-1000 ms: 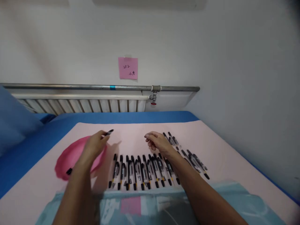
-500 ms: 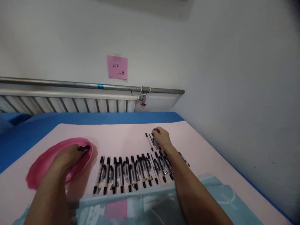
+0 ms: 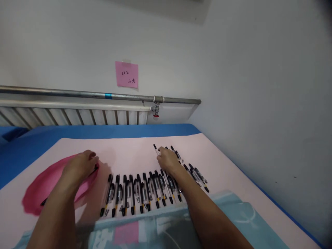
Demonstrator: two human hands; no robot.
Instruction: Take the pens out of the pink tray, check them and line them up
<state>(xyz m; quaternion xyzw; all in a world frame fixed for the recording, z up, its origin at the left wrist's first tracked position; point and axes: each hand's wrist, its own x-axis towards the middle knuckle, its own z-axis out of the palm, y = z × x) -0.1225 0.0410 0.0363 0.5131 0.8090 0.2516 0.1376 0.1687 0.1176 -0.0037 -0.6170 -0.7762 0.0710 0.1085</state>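
My left hand rests knuckles-up on the right rim of a pink bowl, fingers curled over a black pen whose end shows under them. My right hand is closed on a black pen whose tip sticks out past the fingers, above the far end of a row of several black-and-clear pens laid side by side on the pink sheet. A second group of pens lies to the right of that hand.
A blue bed cover borders the pink sheet. Behind it stand a white radiator and a metal pipe, with a pink sticky note on the wall. A light blue patterned cloth lies at the near edge.
My left hand came down from holding a pen in the air onto the pink bowl's rim. My right hand reached to the far pens, then drew back left with one.
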